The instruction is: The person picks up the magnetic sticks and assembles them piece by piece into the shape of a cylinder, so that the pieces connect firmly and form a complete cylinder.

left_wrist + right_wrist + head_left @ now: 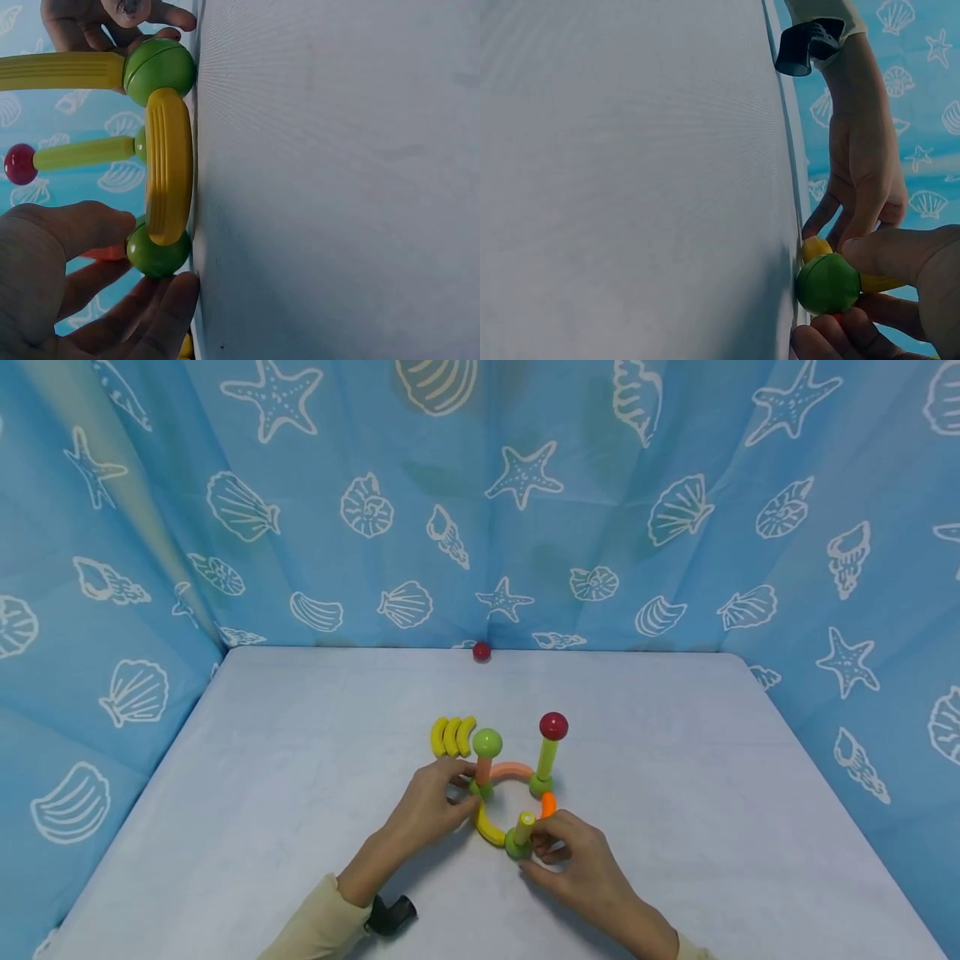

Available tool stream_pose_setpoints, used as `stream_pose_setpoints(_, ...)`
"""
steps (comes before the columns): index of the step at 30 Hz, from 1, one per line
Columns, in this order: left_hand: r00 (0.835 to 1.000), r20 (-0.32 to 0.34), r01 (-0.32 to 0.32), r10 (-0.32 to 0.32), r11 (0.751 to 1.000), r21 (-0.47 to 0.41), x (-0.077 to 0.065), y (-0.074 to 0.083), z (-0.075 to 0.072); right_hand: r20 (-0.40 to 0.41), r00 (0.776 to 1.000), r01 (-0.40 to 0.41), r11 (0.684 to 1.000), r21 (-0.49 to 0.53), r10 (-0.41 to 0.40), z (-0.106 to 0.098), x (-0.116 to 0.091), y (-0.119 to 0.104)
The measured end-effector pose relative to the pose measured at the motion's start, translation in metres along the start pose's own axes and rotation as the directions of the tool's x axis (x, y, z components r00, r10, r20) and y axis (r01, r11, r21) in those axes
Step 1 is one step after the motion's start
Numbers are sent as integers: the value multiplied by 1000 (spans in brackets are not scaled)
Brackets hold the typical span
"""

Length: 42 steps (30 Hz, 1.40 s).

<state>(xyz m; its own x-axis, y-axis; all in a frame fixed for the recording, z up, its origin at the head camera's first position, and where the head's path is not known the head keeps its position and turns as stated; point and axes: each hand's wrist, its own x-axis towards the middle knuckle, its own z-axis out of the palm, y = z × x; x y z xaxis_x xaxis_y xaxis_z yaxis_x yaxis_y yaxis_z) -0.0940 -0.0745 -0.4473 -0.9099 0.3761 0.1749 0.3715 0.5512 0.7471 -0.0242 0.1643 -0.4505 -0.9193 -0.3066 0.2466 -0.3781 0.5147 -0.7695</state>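
Your right hand (577, 864) pinched the near ball (828, 285), your left hand (435, 802) the left ball (157, 256); the toy ring (491, 832) seemed light, stiff, slippery, best held there.

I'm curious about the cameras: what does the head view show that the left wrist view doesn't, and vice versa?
Only the head view shows the lone red ball and the light green ball. Only the left wrist view shows clear grooves along the yellow curved piece. Both show the red-topped post, the left hand and the right hand.
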Motion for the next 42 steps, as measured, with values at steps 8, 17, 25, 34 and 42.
stream_pose_setpoints(8, 1000, 15, -8, 9, 999, -37, -2, -4, 0, -15, 999, -33, 998, -48, 32, 2, 0, -2)
stream_pose_setpoints(17, 998, 53, 25, -24, 1000, -20, 4, -8, -2, -38, 998, -46, 990, -132, 41, 7, 4, -4)
stream_pose_setpoints(25, 994, 105, 18, -15, 1000, -25, 2, -9, -5, -57, 995, -96, 978, -184, 87, 3, 5, -6)
stream_pose_setpoints(34, 987, 157, 40, -24, 994, -98, -16, -3, -9, -105, 986, -144, 981, -126, 131, -6, 4, -1)
stream_pose_setpoints(42, 980, 196, 61, -37, 991, -117, -28, 4, -10, -135, 989, -68, 996, -63, 59, -10, 7, 11)
